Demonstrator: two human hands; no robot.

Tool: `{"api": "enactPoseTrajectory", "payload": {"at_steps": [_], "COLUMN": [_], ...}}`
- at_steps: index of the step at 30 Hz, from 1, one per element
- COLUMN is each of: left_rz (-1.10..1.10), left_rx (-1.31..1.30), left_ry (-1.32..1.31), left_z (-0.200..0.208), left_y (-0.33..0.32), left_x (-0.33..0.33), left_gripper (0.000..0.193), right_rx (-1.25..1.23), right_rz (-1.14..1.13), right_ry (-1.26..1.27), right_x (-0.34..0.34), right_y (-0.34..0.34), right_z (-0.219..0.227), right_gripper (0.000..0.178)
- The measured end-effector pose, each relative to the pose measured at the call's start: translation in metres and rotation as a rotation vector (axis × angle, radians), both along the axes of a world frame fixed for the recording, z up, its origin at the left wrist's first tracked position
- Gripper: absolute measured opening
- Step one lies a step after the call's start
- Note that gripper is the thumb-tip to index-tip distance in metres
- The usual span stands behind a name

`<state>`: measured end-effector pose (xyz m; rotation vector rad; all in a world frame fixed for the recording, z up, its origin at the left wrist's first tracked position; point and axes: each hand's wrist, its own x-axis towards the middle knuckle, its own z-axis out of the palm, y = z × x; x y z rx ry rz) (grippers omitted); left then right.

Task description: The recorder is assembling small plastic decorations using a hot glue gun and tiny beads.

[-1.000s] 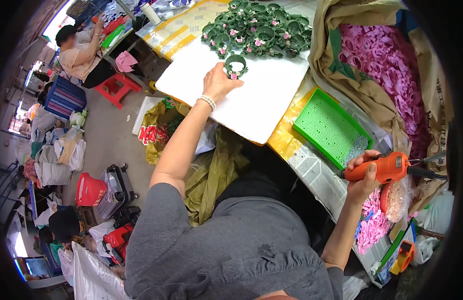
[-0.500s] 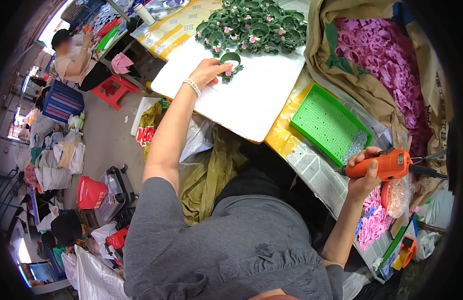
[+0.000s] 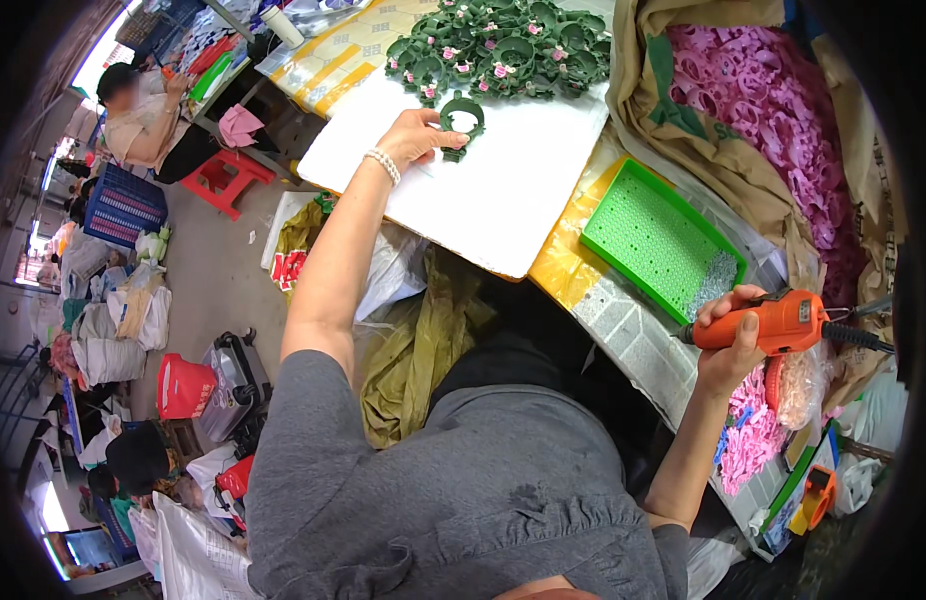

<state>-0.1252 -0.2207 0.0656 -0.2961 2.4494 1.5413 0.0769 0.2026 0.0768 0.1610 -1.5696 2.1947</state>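
Observation:
Between the thumb and fingers of my left hand (image 3: 415,140) is a dark green ring-shaped plastic part (image 3: 461,104). It is held just above or against the white board (image 3: 493,220); which of the two I cannot tell. Beyond it lies a heap of similar green parts (image 3: 513,55) with small pink flowers. My right hand (image 3: 725,365) grips an orange electric screwdriver (image 3: 775,325), its tip pointing left near the table's right part. Close to that tip is a green tray (image 3: 633,215) with small metal pieces (image 3: 719,276) gathered in one corner.
A big brown sack (image 3: 638,60) of pink plastic parts (image 3: 763,110) stands at the far right. More pink pieces (image 3: 751,440) lie below my right hand. The screwdriver's black cord (image 3: 855,338) runs right. Another person (image 3: 138,125) sits at the far left by a red stool (image 3: 223,180).
The green part in my left hand has been turned: its pink flower no longer shows and its round opening faces up. My right hand with the screwdriver has barely moved.

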Motion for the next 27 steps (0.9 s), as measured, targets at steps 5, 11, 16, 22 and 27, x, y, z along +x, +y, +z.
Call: {"api": "enactPoseTrajectory", "payload": {"at_steps": [5,11,16,22,27], "left_rz": [-0.086,-0.230,-0.116,-0.301,-0.352], "left_rx": [-0.088,-0.034,0.192,0.845,1.076], "left_ry": [0.287,0.431,0.339,-0.025,-0.384], "left_z": [-0.019,-0.022,0.006,-0.002,-0.019], "left_y": [0.013,0.029,0.054,0.112,0.186], "left_x": [0.002,0.000,0.025,0.100,0.165], "left_gripper": [0.062,0.052,0.049,0.043,0.042], "right_rx": [0.016,-0.035,-0.012,0.155,0.370], "right_rz": [0.009,-0.039,-0.088,-0.183,-0.267], "right_ry": [-0.004,-0.019,0.067,0.018,-0.011], "right_x": [0.003,0.002,-0.010,-0.026,-0.040], "right_y": [0.005,0.005,0.015,0.027,0.032], "right_z": [0.000,0.002,0.019,0.030,0.022], "right_gripper": [0.045,0.037,0.028,0.022,0.032]}}
